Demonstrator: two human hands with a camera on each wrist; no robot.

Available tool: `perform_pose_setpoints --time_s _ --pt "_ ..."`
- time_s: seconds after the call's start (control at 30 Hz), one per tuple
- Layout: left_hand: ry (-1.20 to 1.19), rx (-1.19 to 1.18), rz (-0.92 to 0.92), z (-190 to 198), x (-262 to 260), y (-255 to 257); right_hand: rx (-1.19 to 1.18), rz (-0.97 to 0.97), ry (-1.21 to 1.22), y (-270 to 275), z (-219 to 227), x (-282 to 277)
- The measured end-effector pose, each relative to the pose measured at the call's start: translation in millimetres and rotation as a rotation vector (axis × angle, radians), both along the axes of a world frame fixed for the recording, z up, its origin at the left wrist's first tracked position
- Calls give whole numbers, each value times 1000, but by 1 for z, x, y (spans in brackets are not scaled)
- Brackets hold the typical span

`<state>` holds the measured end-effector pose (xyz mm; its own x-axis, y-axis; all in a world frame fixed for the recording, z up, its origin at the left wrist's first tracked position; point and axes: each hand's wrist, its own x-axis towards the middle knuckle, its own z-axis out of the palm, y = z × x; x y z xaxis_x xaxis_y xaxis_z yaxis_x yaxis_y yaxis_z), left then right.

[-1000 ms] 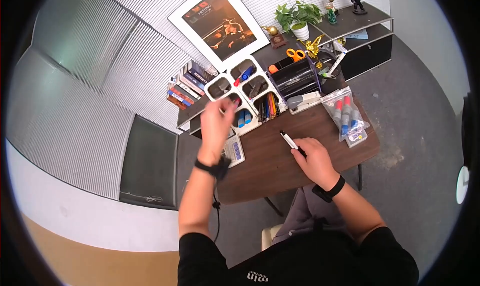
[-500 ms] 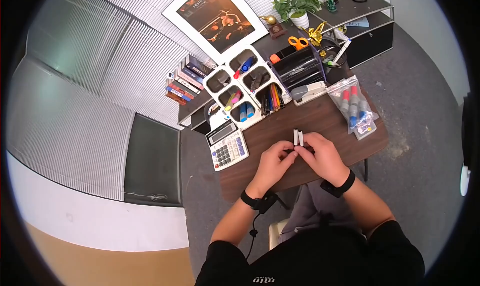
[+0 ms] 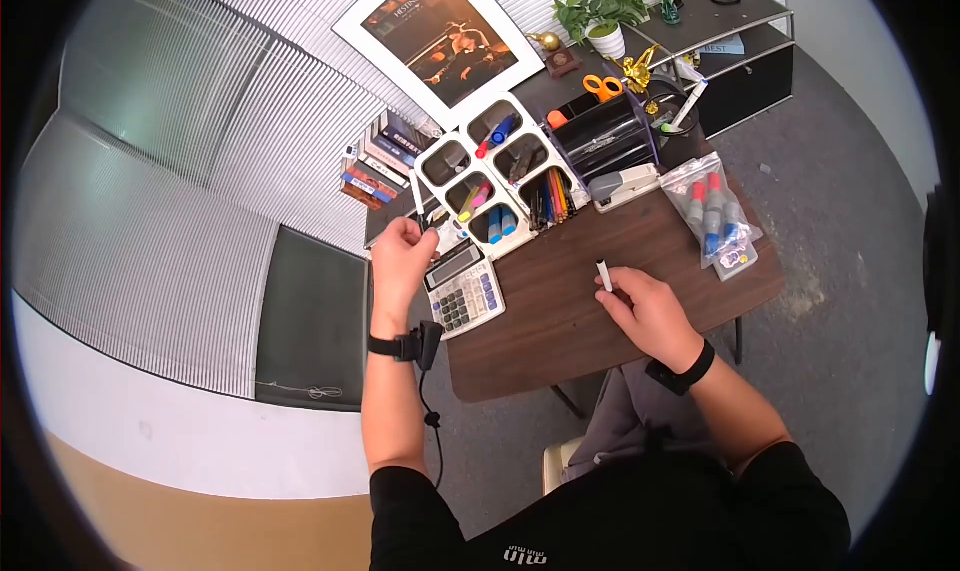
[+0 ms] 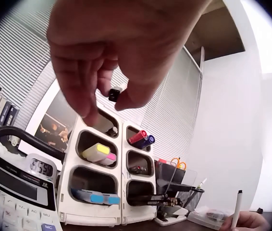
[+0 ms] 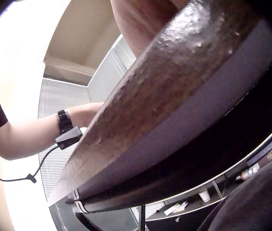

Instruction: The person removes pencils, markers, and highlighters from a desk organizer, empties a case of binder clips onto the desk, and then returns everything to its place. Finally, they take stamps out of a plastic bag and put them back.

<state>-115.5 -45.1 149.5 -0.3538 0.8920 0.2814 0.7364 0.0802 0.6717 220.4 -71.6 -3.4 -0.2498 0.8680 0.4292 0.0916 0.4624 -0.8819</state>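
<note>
My left hand (image 3: 402, 256) is raised beside the white pen organizer (image 3: 478, 203), above the calculator (image 3: 467, 301). It pinches a slim white pen (image 3: 416, 189) that points up, its black end (image 4: 113, 95) between thumb and fingers in the left wrist view. Over the brown table, my right hand (image 3: 645, 311) grips a white marker (image 3: 604, 276) with a black tip, standing nearly upright. In the left wrist view the organizer's compartments hold a yellow highlighter (image 4: 96, 152), blue-ended markers (image 4: 102, 198), and red and blue pens (image 4: 138, 138).
Right of the organizer are a stapler (image 3: 625, 186), a dark desk holder (image 3: 605, 131) with orange scissors (image 3: 603, 88), and a clear bag of markers (image 3: 712, 211). Books (image 3: 382, 161) stand behind on the left. The table edge (image 3: 600, 366) runs close to my lap.
My hands met over the table with two white pens half a second ago. Since then, my left hand has moved left and away with one pen, while the right hand stayed with the other.
</note>
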Motion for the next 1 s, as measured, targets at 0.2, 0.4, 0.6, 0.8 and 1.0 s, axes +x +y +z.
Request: perform_pose_setpoints --time_s 0.2,0.4,0.6,0.8,1.0 --pt "239 -216 36 18 0 28 -21 12 -5 -1 2 0" --pt "328 -146 18 17 7 48 4 9 -4 0 -2 -1" --pt "523 76 -10 1 18 72 4 6 8 0 -1 -1" --pt "535 52 -12 -10 20 74 -1 0 17 1 0 0" --pt "181 -76 -246 -37 99 -23 2 17 67 2 5 2"
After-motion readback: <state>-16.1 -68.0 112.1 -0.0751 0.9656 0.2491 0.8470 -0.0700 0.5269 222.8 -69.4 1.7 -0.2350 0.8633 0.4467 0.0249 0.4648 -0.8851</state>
